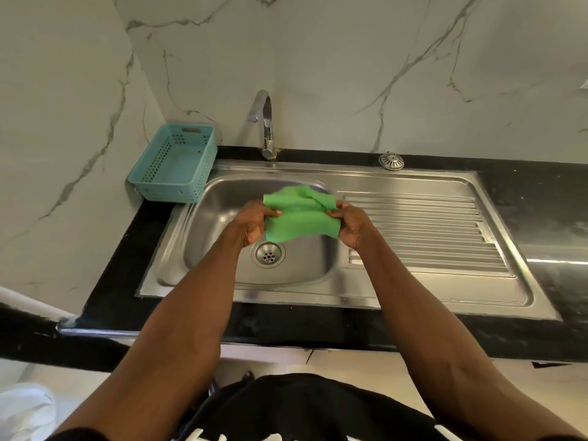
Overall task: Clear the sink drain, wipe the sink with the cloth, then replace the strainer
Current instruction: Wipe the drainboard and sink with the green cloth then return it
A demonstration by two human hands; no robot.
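A green cloth (299, 219) is stretched between both hands above the steel sink (210, 224). My left hand (254, 222) pinches its left edge and my right hand (351, 224) pinches its right edge. Below the cloth, the drain (269, 254) in the basin floor is uncovered, its holes showing. The round metal strainer (391, 161) lies on the black counter behind the sink, at the back right, apart from both hands.
A chrome tap (265, 122) rises behind the basin. A teal plastic basket (176, 162) stands at the back left corner. The ribbed drainboard (426, 230) lies right of the basin. Marble walls close off the back and left.
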